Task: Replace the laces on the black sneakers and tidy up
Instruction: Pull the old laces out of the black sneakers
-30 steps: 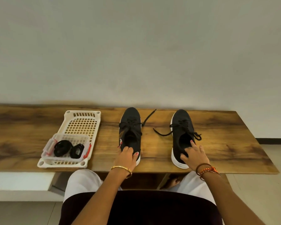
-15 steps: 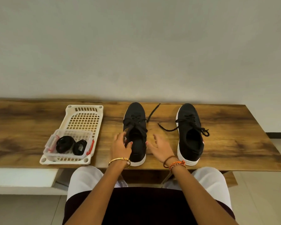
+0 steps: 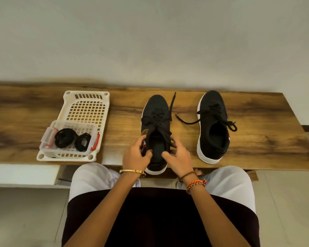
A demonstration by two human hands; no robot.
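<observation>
A pale wall (image 3: 150,36) backs my long wooden bench (image 3: 266,139); a white basket (image 3: 86,106) sits left, right sneaker (image 3: 212,125) apart; my hands, left (image 3: 136,155) and right (image 3: 179,157), grip the left sneaker (image 3: 156,111) at its collar.

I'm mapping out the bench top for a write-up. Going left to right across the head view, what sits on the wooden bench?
White slotted tray, with a clear box of coiled black laces at its near end → the sneaker that both hands hold → the second sneaker, standing free.
</observation>
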